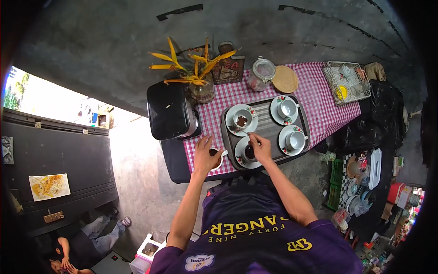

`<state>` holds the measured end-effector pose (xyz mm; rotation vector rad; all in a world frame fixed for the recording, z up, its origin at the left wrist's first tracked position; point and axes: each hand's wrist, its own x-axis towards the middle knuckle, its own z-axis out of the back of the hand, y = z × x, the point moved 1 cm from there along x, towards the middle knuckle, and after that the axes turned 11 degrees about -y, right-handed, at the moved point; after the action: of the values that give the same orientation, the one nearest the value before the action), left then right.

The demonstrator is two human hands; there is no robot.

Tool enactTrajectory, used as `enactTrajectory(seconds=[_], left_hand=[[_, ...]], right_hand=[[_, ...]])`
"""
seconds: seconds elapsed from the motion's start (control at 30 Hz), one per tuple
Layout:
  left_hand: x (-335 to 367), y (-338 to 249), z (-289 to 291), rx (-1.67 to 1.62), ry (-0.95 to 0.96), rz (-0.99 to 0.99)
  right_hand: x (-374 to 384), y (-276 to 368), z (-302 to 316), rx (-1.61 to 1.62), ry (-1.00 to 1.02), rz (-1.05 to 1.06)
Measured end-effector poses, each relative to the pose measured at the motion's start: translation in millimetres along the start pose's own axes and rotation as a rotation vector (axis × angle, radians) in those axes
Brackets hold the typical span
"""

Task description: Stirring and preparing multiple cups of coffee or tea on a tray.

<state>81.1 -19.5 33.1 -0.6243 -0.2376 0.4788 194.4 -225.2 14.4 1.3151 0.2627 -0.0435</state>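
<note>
My left hand (205,153) curls over the near side of the table, its fingers round the rim of a white cup (218,165) with dark contents. Over the tray's near left corner, my right hand (261,149) is closed in a pinch; what it holds is too small to make out. Just beneath its fingers, a dark round patch (249,153) shows above a white saucer (241,160). Behind that, a cup (242,119) with brown grounds stands on a saucer. Two pale cups, the far right cup (287,109) and near right cup (295,140), rest on flowered saucers.
The grey tray (265,126) lies on a pink checked cloth (315,86). A black appliance (169,111) stands left, beside a vase (202,92) of orange flowers. Behind the tray are a glass jar (261,75) and round wooden lid (285,79); a wire basket (347,83) sits right.
</note>
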Motion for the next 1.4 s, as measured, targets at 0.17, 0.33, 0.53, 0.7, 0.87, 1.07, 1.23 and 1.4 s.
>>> enactTrajectory(seconds=[0.17, 0.33, 0.53, 0.7, 0.87, 1.07, 1.23, 1.4], left_hand=[[-21.0, 23.1, 11.3, 0.029, 0.041, -0.012], [-34.9, 36.8, 14.0, 0.079, 0.091, -0.020], [-42.5, 49.0, 10.9, 0.093, 0.137, -0.019], [-44.5, 56.4, 8.1, 0.057, 0.121, 0.008], [-45.4, 54.2, 11.1, 0.037, 0.118, 0.038], [-46.3, 57.8, 8.5, 0.016, 0.114, 0.047], [-47.9, 61.6, 7.4, -0.005, 0.121, 0.044], [-47.5, 61.0, 6.6, 0.005, 0.134, 0.047]], right_hand=[[-32.2, -9.1, -18.9, 0.024, 0.099, 0.031], [-55.8, -9.7, -35.6, -0.168, 0.260, 0.145], [-68.4, -8.1, -48.9, -0.221, 0.272, 0.200], [-73.7, -7.9, -55.5, -0.366, 0.285, 0.335], [-78.2, -14.7, -58.2, -0.379, 0.271, 0.319], [-82.1, -22.4, -59.5, -0.327, 0.229, 0.235], [-82.0, -24.3, -59.2, -0.248, 0.184, 0.073], [-75.3, -31.4, -54.0, -0.270, 0.139, 0.075]])
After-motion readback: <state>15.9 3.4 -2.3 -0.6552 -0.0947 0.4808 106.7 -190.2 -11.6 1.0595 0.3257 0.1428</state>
